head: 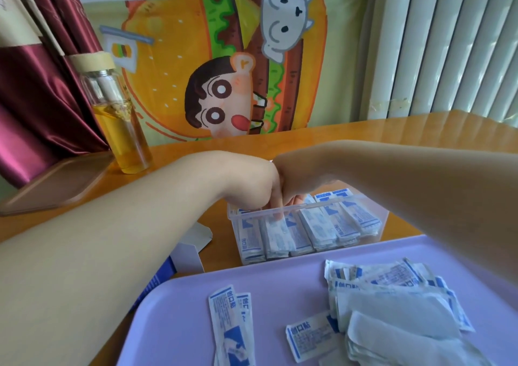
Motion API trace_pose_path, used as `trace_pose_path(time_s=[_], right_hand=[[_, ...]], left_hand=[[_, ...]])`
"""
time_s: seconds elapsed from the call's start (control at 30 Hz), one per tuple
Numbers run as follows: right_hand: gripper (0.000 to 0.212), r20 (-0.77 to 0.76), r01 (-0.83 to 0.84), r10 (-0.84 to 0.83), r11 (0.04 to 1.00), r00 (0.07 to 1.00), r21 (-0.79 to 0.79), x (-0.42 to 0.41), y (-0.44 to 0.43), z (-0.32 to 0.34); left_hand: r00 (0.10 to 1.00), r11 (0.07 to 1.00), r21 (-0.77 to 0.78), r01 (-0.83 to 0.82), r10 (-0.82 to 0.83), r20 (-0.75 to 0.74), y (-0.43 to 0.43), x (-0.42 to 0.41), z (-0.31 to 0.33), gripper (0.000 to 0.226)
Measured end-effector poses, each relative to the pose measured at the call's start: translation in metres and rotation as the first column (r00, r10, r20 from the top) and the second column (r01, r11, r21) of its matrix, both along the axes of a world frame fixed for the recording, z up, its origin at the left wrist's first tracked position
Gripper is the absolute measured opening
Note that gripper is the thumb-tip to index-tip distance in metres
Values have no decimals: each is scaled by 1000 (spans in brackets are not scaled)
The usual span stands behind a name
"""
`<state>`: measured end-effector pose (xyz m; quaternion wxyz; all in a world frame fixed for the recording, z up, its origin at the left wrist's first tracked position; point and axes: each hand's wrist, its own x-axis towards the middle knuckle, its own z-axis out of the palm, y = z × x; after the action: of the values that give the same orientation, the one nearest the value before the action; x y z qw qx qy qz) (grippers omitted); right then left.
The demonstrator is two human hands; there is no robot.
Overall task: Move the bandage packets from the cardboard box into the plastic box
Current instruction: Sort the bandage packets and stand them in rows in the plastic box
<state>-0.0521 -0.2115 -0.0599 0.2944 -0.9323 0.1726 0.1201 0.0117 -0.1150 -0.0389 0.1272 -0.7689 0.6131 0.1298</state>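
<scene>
**Q:** Where are your hands?

**Me:** Both are in the middle of the frame, knuckle to knuckle above the clear plastic box (pixel 382 215). My left hand (pixel 252 183) comes in from the lower left and my right hand (pixel 301 177) from the right edge.

**Q:** What are your fingers doing?

**Me:** My left fingers (pixel 276 207) are close together and point down into the box, behind its near rim. Their tips are on the top of one of the bandage packets (pixel 316 228). I cannot tell whether they pinch it or only press on it. My right fingers are almost wholly hidden behind the left hand and the wrist, so I cannot tell how they lie.

**Q:** And the packets?

**Me:** Those in the plastic box stand on edge in tight rows, blue and white, and fill most of it. More loose packets (pixel 392 290) lie in a heap at the lower right, on a lilac tray (pixel 280 281) just in front of the box. Two others (pixel 232 326) lie side by side at the bottom centre of it.

**Q:** The cardboard box?

**Me:** The cardboard box (pixel 190 253) is white and blue and sits left of the plastic box, half under my left forearm, flap open. What it holds is hidden.

**Q:** Anything else?

**Me:** A glass bottle (pixel 123 130) of yellow liquid stands on the wooden table (pixel 364 133) at the upper left.
</scene>
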Motion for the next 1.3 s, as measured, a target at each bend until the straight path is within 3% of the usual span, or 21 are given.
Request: trace_pose_path(time_s=[0.17,0.33,0.5,0.73,0.87,1.0,1.3], right_hand=[[27,-3,-4,4,995,1000,-97,-6,5,3],[39,-46,-30,29,999,999,-14,-16,14,7],[39,-42,-30,30,1000,999,-6,-18,14,7],[37,-44,-59,60,998,997,30,-21,14,9],[34,-66,-128,123,989,990,-74,-20,12,6],[37,-85,-138,128,983,988,-123,-17,9,1],[26,-93,-45,36,994,995,-96,-12,8,-3]], left_hand=[[999,999,35,-27,28,-25,-4,0,-2,37],[994,994,50,-92,95,-61,-8,0,-4,20],[994,994,45,-103,104,-27,-9,-2,-4,36],[991,994,58,-93,98,-90,-8,-1,-4,16],[994,993,78,-90,95,-57,-8,-1,-3,11],[998,994,87,-60,59,18,-8,-2,-2,20],[1000,996,84,-14,12,26,-8,-3,-2,22]])
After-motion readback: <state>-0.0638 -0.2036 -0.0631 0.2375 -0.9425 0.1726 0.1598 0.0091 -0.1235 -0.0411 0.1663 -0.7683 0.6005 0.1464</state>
